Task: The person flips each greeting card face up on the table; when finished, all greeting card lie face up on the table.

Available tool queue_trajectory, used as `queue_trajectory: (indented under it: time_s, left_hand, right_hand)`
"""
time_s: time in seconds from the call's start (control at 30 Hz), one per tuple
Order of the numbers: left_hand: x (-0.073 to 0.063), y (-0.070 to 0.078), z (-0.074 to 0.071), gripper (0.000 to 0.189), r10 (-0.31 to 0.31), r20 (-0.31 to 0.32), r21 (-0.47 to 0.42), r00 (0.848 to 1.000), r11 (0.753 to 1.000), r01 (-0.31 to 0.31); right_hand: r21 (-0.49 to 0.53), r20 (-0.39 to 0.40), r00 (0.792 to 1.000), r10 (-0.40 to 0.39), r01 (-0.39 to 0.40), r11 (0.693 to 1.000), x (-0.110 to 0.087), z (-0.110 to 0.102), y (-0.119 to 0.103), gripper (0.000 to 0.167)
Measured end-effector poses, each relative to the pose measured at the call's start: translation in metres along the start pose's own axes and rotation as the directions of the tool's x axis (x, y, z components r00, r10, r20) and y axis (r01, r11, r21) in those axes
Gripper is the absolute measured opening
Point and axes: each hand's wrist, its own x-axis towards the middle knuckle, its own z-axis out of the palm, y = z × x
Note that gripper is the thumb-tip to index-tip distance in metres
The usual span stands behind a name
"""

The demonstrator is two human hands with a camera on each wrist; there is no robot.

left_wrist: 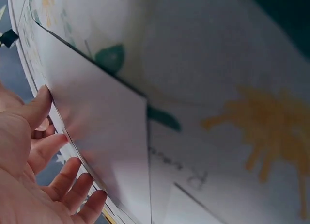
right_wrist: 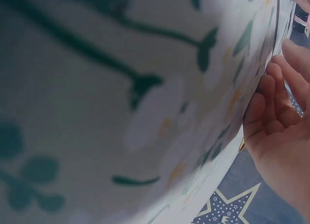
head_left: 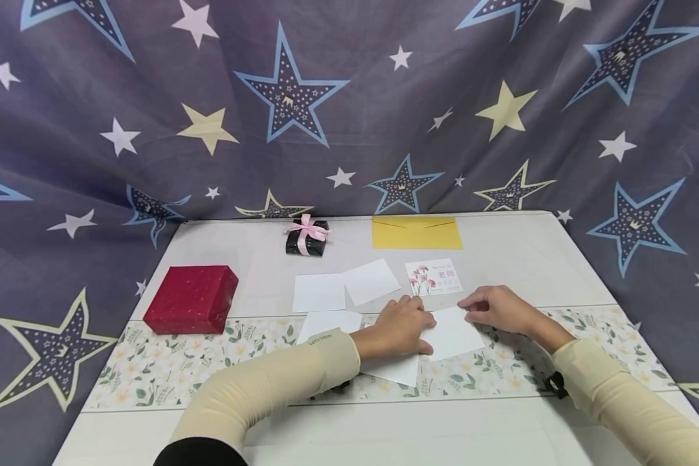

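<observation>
My left hand [head_left: 399, 327] rests among several blank white cards, its fingertips on the left edge of the rightmost white card [head_left: 454, 335]. In the left wrist view its fingers [left_wrist: 63, 178] are spread and slightly bent along a card's edge. At that card's right edge is my right hand [head_left: 501, 310], with thumb and index finger apart. Its other fingers [right_wrist: 264, 98] bend against the tabletop in the right wrist view. Another white card [head_left: 397, 371] lies partly under the left forearm. Just behind the hands lies a card printed with pink flowers [head_left: 433, 277].
More white cards [head_left: 319, 293] lie left of the hands. A red box [head_left: 189, 298] stands at the left. Towards the back are a small black gift box [head_left: 307, 236] with a pink ribbon and a yellow envelope [head_left: 416, 233]. Behind the table hangs a star-patterned curtain [head_left: 349, 129].
</observation>
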Motion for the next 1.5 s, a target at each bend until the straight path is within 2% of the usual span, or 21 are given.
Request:
queue_trajectory:
  time_s: [0.27,0.53,0.83,0.97,1.17,1.4,1.5]
  left_hand:
    - [-0.001,-0.001,0.000,0.056,0.002,-0.015,0.001,1.000,1.000,-0.002]
    - [0.000,0.000,0.003,0.056,0.002,-0.013,-0.005,1.000,1.000,-0.002]
    - [0.002,-0.001,0.005,0.056,0.000,-0.020,-0.008,1.000,1.000,-0.001]
    - [0.002,-0.002,0.006,0.055,0.006,-0.026,-0.007,1.000,1.000,-0.006]
    - [0.002,-0.001,0.007,0.058,0.003,-0.024,0.011,1.000,1.000,-0.002]
    - [0.000,-0.001,0.006,0.086,-0.049,-0.062,0.034,0.997,0.998,0.051]
    - [0.002,-0.005,0.005,0.086,-0.069,-0.104,0.008,0.992,0.998,0.070]
  right_hand:
    - [0.022,0.014,1.000,0.021,-0.021,1.000,0.006,0.000,0.000,0.016]
    - [0.014,0.064,0.994,0.093,-0.094,0.995,0.014,-0.001,-0.003,0.017]
    - [-0.024,0.080,0.992,0.093,-0.091,0.996,0.021,-0.001,-0.006,0.014]
    - [-0.009,0.073,0.993,0.096,-0.096,0.995,0.020,-0.001,-0.008,0.012]
    - [0.037,0.069,0.994,0.087,-0.090,0.995,0.018,-0.001,-0.008,0.019]
    - [0.056,-0.002,0.999,0.040,-0.040,0.998,0.011,-0.007,-0.008,0.011]
    - [0.074,-0.058,0.998,0.011,-0.007,0.997,0.008,-0.011,-0.007,0.010]
